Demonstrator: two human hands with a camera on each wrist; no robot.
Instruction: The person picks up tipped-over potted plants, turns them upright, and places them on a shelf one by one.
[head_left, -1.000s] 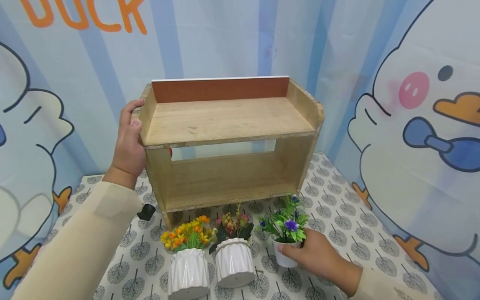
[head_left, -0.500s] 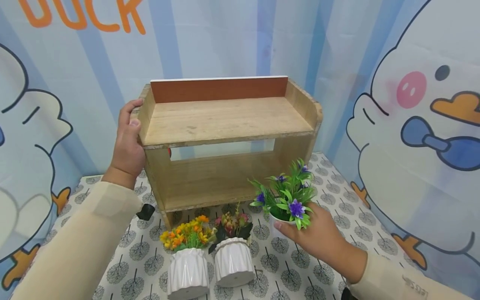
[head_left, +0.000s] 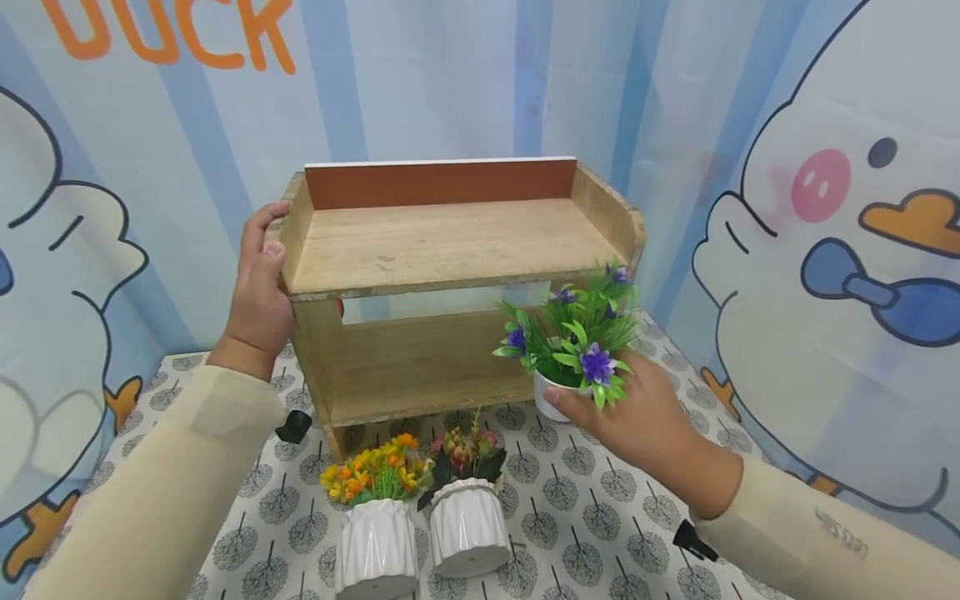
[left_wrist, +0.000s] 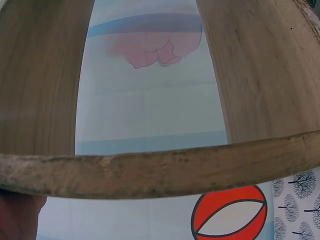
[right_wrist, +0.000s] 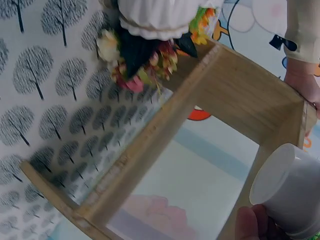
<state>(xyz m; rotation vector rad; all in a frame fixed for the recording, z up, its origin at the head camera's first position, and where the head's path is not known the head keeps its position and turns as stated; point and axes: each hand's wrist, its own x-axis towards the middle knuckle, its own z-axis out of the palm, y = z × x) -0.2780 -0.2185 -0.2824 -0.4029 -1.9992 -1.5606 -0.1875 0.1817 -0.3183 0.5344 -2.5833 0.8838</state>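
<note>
A two-tier wooden shelf (head_left: 450,250) stands on the patterned table. My left hand (head_left: 261,283) grips its upper left side wall, thumb on the front edge; in the left wrist view only the shelf's boards (left_wrist: 150,167) show close up. My right hand (head_left: 633,412) holds a small white pot with green leaves and purple flowers (head_left: 573,346) in the air, in front of the shelf's right side at the height of the lower compartment. The right wrist view shows the white pot (right_wrist: 290,187) from below beside the shelf frame (right_wrist: 150,145).
Two white ribbed pots stand at the table's front: one with orange and yellow flowers (head_left: 375,517), one with pink and dark foliage (head_left: 468,504). A cloth with tree prints (head_left: 592,517) covers the table. Cartoon duck backdrop walls (head_left: 825,250) close in behind and at both sides.
My right hand has lifted the purple-flower pot off the table and carried it up and back toward the shelf's right side. The left hand has stayed on the shelf.
</note>
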